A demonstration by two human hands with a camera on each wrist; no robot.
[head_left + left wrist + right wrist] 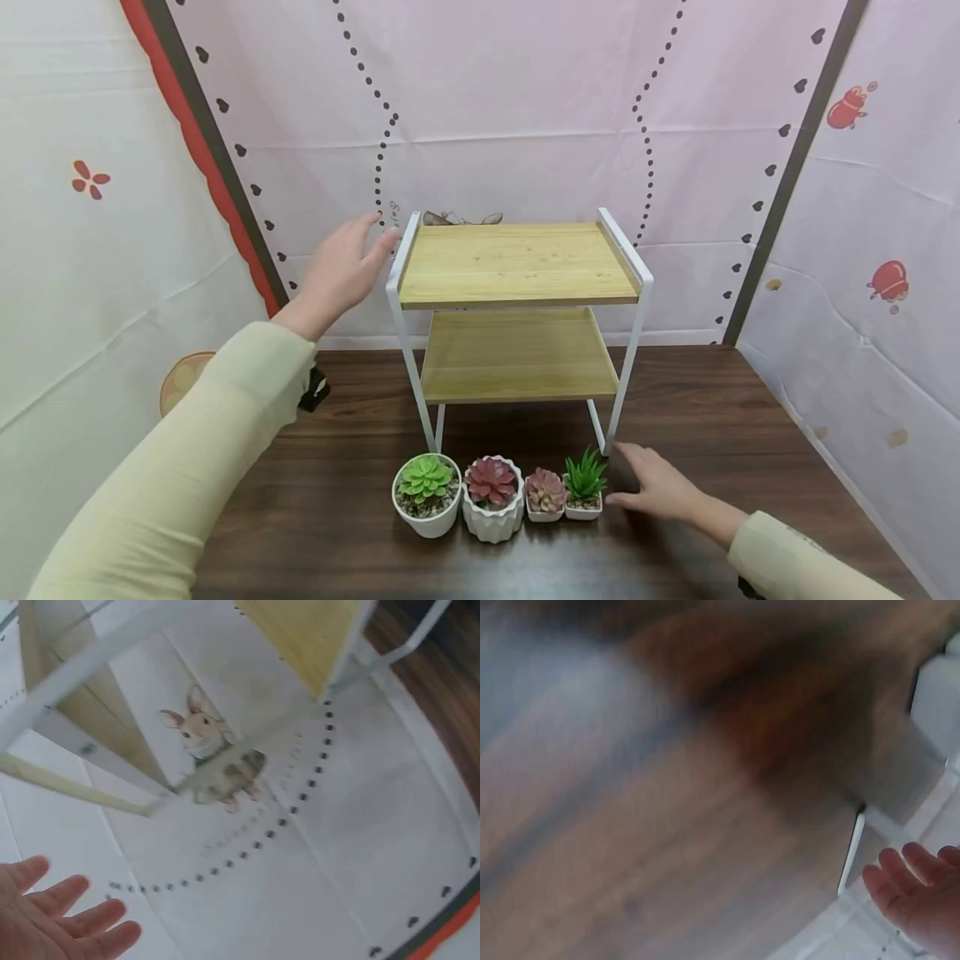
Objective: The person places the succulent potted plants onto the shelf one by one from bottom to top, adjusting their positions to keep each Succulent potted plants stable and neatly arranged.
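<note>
A two-tier shelf with a wooden top board (521,262), a lower board (519,354) and a white frame (633,358) stands on the dark table. Beside the top board's left end, the left hand (341,267) is raised with fingers spread, holding nothing; the left wrist view shows its extended fingers (90,919) near the frame. Low at the right, the right hand (660,487) reaches beside a spiky green plant (585,479) in a small white pot, fingers extended and holding nothing. In the right wrist view, the right hand (922,896) appears near a white frame leg (851,851).
Left of the spiky plant, in a row before the shelf, stand a small pink succulent (545,492), a dark red succulent (491,482) in a ribbed pot and a green succulent (425,477) in a round pot. Printed cloth (517,92) hangs behind and at both sides.
</note>
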